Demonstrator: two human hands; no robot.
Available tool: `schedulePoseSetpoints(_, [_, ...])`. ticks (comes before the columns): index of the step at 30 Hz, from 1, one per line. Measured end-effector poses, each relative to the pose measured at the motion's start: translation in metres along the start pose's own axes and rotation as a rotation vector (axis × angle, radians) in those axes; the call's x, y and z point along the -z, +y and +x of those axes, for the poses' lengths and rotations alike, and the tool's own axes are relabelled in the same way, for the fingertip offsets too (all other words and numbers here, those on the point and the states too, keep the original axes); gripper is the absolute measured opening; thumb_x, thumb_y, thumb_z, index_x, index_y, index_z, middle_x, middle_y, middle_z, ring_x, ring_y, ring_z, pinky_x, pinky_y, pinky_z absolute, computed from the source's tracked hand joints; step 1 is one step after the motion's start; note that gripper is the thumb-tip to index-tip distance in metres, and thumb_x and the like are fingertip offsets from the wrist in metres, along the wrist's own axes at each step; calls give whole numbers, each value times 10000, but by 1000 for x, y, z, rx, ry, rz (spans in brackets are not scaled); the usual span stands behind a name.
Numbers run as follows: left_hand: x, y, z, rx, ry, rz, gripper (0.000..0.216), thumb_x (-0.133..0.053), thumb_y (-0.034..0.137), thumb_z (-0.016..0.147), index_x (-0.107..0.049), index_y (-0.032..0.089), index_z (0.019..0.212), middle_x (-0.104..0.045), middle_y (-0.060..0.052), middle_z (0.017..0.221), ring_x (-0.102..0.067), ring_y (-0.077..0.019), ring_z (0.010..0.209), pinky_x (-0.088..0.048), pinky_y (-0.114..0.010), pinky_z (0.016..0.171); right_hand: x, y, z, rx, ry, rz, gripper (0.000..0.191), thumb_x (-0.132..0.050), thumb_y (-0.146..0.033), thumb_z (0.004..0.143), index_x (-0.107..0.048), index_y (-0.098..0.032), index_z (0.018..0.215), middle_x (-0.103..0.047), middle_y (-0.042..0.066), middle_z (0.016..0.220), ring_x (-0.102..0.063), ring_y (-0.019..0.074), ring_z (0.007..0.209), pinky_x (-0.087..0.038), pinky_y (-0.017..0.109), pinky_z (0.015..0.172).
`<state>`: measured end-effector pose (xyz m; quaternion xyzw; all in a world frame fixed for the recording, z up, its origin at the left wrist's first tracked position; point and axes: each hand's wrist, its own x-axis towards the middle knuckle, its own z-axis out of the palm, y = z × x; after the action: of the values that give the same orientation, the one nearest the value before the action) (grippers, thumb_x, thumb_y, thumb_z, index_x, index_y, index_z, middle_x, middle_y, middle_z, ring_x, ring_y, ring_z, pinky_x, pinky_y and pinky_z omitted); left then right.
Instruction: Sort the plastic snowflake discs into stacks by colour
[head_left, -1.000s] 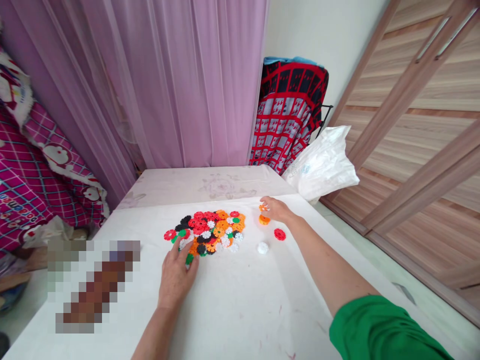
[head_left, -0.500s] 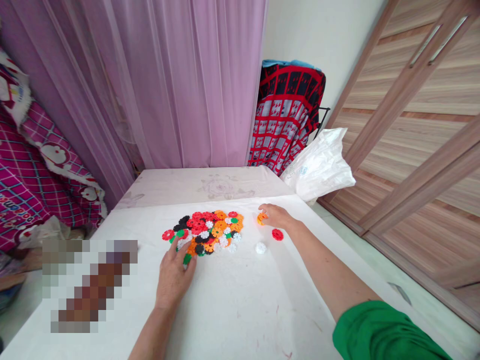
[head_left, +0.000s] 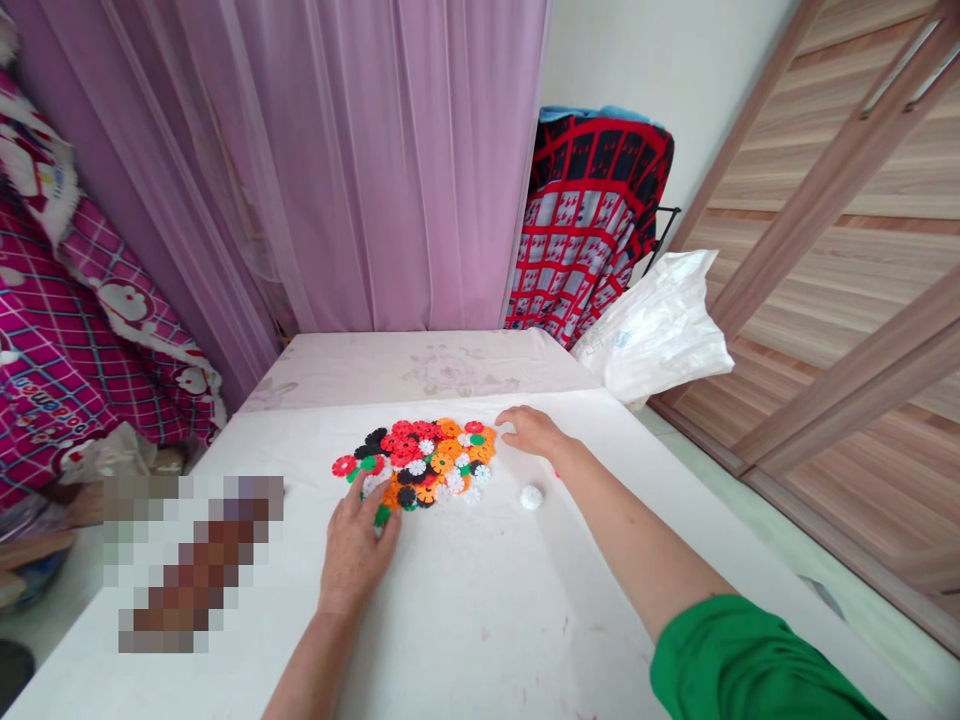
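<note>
I see a white table [head_left: 465,620] filling the near half of the scene, faint pink marks scattered over its near part; beyond it a paler surface with a faded flower print [head_left: 420,365] reaches the far side; a pile of flower-shaped plastic discs [head_left: 420,462] in red, orange, black, white and green lies at the table's middle; a lone white disc [head_left: 531,497] sits just right of the pile; my left hand [head_left: 356,555] lies flat at the pile's near edge; my right hand [head_left: 529,432] rests at its right edge.

A pixelated blur [head_left: 196,565] masks something at the table's near left; the right hand [head_left: 534,432] hides a red disc.
</note>
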<state>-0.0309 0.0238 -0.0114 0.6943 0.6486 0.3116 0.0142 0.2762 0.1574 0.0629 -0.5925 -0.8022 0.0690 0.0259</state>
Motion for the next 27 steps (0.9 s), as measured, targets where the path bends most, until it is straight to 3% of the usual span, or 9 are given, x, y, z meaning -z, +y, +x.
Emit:
schedulePoseSetpoints(8, [0,1,-1,-4,14,-8,367,-488,380,866,-632,237,1171,-477,-120,1426,-588,-270,1119,-457,-464,986,-23,-20,22,-17,-28,76,326,-596,-278,802,-635,-248,1125,-698,18,1117,-633,176,974,-437,230,777])
schedulePoseSetpoints(15, [0,3,-1,5,7,-1,379,-480,382,869,-635,219,1175,-471,-144,1428,-593,-272,1107,-451,-473,987,-24,-20,24,-73,-28,110,488,-664,-257,735,-548,-226,1207,-712,20,1061,-644,157,897,-429,211,717])
schedulePoseSetpoints(19, [0,4,-1,10,5,-9,374,-480,373,869,-631,230,1179,-479,-134,1420,-597,-266,1095,-449,-474,985,-9,-6,18,-102,-4,96,543,-684,-263,712,-520,-238,1230,-706,22,1039,-642,167,905,-426,225,733])
schedulePoseSetpoints(27, [1,3,0,1,14,-23,366,-473,379,873,-627,236,1174,-463,-127,1434,-603,-264,1070,-439,-486,993,22,41,-10,-191,46,57,479,-653,-215,716,-546,-236,1183,-683,31,1075,-639,165,915,-451,238,763])
